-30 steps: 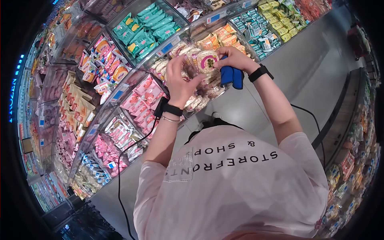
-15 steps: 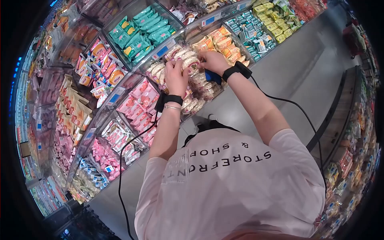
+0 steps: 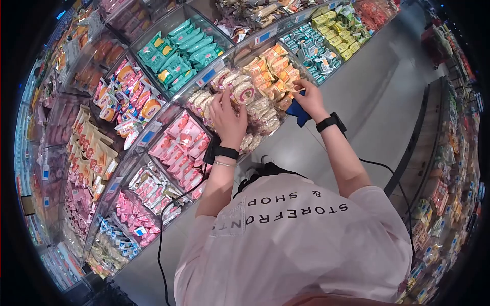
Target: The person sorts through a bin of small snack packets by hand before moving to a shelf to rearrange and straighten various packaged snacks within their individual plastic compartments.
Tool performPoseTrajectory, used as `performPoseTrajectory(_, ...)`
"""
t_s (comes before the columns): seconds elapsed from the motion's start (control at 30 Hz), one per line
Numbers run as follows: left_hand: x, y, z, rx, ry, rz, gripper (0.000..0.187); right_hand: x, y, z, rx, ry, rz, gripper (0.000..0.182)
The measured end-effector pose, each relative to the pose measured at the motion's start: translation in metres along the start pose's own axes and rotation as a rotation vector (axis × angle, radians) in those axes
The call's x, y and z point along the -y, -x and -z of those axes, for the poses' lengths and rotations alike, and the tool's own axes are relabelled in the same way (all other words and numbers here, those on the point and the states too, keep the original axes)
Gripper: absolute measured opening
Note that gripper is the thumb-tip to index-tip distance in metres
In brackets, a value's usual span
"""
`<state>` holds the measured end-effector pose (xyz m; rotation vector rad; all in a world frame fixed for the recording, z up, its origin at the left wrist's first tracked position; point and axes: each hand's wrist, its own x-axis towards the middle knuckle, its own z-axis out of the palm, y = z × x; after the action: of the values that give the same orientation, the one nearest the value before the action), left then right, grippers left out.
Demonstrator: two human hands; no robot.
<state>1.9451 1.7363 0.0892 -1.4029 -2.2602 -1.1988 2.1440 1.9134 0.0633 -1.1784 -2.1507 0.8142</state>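
My left hand (image 3: 228, 118) rests on the round, clear-wrapped snacks (image 3: 262, 115) in a clear bin, its fingers apart on the packets. One packet with a red ring label (image 3: 246, 92) lies just right of its fingertips. My right hand (image 3: 308, 98) is over the near edge of the neighbouring bin of orange packets (image 3: 275, 69). Its thumb and fingers are pinched together at the corner of an orange packet, and a dark blue cloth-like thing (image 3: 297, 113) hangs beside the palm. Both wrists wear black straps with cables.
Teal packets (image 3: 179, 53) fill a bin beyond my left hand. Pink packets (image 3: 179, 144) lie in a bin to the left. Small green-blue packets (image 3: 311, 49) and yellow packets (image 3: 341, 33) are farther right. Grey floor (image 3: 367, 84) runs between this display and the right-hand shelves (image 3: 434, 204).
My right hand has moved right, from the round snacks to the orange packets, with the blue thing. My left hand has stayed over the round snacks and its fingers have spread.
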Motion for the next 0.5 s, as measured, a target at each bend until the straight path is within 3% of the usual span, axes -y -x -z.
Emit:
performPoseTrajectory(0.2, -0.010, 0.016, 0.015, 0.039, 0.149, 0.019, 0.054, -0.014, 0.027, 0.007, -0.068, 0.024, -0.036, 0.026)
performPoseTrajectory(0.37, -0.018, -0.011, 0.027, -0.029, 0.227, -0.002, 0.051, -0.002, 0.012, 0.008, -0.011, -0.133, -0.057, 0.026)
performPoseTrajectory(0.5, -0.034, -0.055, 0.039, -0.147, 0.139, -0.078, 0.047, 0.003, -0.023, 0.010, -0.026, -0.116, 0.082, 0.026)
